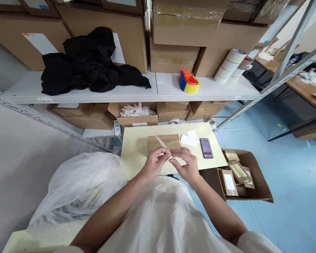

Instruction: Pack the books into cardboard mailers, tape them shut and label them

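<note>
Between my hands is a thin white label-like slip (161,142), seen nearly edge-on and slanting up to the left. My left hand (154,163) pinches its lower part between thumb and fingertips. The thumb and fingers of my right hand (186,163) close on the same end, close beside the left fingertips. Just beyond them a flat brown cardboard box (174,140) with clear tape on it lies on the pale yellow tabletop (135,140). White cards (189,140) lie right of the box, and a phone (206,148) rests near the table's right side.
Behind the table, a grey shelf (107,95) carries large cartons, a black cloth (91,65), a tape dispenser (189,82) and tape rolls (228,66). At right on the floor stands an open carton (263,184) with small parcels. A translucent plastic bag (81,182) bulges at left.
</note>
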Available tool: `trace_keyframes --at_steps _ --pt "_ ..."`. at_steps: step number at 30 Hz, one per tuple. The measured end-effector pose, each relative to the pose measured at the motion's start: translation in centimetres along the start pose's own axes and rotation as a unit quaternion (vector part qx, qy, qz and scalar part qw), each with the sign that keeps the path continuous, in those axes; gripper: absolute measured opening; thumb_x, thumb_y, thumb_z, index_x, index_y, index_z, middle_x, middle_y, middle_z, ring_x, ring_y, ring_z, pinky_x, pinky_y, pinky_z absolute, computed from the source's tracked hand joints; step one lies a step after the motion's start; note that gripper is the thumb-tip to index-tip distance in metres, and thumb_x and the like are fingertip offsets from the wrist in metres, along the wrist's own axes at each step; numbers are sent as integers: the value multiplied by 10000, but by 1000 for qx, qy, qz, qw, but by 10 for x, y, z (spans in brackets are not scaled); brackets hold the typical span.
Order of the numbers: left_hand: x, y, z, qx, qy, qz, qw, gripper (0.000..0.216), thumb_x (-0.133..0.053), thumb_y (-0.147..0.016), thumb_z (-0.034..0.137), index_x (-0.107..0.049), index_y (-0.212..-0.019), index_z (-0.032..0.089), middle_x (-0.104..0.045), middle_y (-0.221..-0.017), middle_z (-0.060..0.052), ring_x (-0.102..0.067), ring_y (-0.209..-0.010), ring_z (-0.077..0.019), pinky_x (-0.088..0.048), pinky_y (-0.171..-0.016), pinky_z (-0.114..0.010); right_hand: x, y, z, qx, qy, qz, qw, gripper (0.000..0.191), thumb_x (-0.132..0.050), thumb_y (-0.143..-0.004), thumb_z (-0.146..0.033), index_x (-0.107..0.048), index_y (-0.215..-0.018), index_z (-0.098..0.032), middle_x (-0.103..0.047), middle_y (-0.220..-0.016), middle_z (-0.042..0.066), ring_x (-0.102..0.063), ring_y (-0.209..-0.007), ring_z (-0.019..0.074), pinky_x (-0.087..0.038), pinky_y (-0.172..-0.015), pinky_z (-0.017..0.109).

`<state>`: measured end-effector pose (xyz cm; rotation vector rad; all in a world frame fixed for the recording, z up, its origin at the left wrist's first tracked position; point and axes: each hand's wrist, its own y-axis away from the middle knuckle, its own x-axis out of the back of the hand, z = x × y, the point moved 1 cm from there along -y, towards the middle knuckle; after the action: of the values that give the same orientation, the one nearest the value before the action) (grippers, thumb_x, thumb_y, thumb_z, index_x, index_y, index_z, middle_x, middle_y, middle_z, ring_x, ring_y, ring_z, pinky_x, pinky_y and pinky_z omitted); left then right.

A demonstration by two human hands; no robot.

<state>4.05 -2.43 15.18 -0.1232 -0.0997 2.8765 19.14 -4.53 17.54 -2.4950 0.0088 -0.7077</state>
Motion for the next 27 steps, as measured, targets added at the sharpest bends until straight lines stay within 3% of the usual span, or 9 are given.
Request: trace_keyframes --at_steps 3,7,11,15,21,27 --pt "5 1 9 -52 -93 -39 994 178 -557 -853 324 -580 -751 181 -580 -785 -17 -547 -761 -130 -436 -711 -252 0 -3 -2 -74 -87 -18 993 67 -685 -786 -281 -670 -840 -246 -722 -872 44 -671 -850 197 -518 -788 362" --pt "12 3 19 -91 -177 -75 977 166 -481 -894 276 -540 -767 187 -564 -794 -26 -533 -797 -141 -419 -755 -266 -5 -5 -4 -142 -144 -41 978 73 -657 -804 -294 -674 -839 -232 -708 -903 51 -662 -865 197 -524 -793 351" --pt "21 3 16 -97 -191 -92 972 137 -442 -894 252 -495 -784 190 -543 -805 -26 -521 -777 -136 -417 -746 -263 -17 -4 1 -176 -152 -49 971 117 -608 -834 -315 -659 -797 -217 -699 -907 61 -649 -877 201 -506 -804 350" --pt "39 -4 4 -59 -185 -70 979 128 -459 -839 216 -431 -716 194 -506 -732 3 -479 -683 -114 -397 -649 -231 -30 -4 13 -228 -207 -50 950 169 -587 -844 -359 -614 -779 -205 -678 -875 59 -632 -848 190 -492 -791 339" --pt "96 -41 -13 3 -229 -13 973 96 -485 -741 220 -433 -665 192 -464 -643 32 -437 -604 -100 -361 -575 -212 -39 -13 38 -315 -256 -1 914 213 -615 -814 -409 -586 -772 -202 -649 -756 22 -615 -734 163 -487 -717 311" --pt "169 -104 -41 32 -314 -4 949 75 -517 -712 259 -499 -689 190 -512 -625 31 -456 -572 -103 -360 -553 -213 -31 -11 68 -370 -247 57 894 248 -615 -808 -441 -580 -777 -197 -646 -720 13 -610 -678 156 -497 -711 327"
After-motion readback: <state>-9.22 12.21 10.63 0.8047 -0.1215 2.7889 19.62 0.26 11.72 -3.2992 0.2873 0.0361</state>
